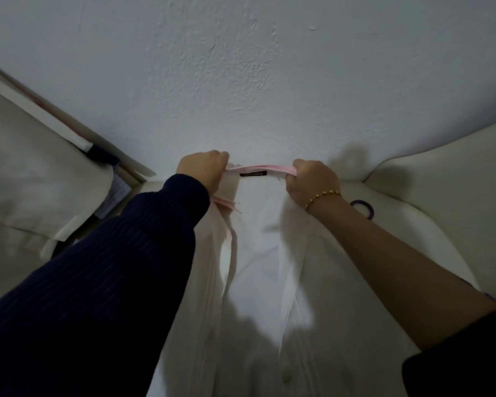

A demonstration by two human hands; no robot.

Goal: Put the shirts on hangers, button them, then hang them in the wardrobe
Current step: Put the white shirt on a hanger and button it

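Note:
A pale pink shirt (258, 253) hangs open in front of me, its front unbuttoned and a dark label at the collar. My left hand (204, 170) grips the collar's left end. My right hand (309, 181), with a gold bead bracelet on the wrist, grips the collar's right end. The collar (272, 169) is stretched taut between the two fists, close to a white wall. Buttons show along the placket low in the view. No hanger is visible.
The white textured wall (269, 81) fills the upper view. A cream fabric wardrobe cover (35, 173) stands at left, with dark and striped garments (112, 190) in its gap. Cream upholstery (441, 190) is at right, with a purple ring (362, 207) on it.

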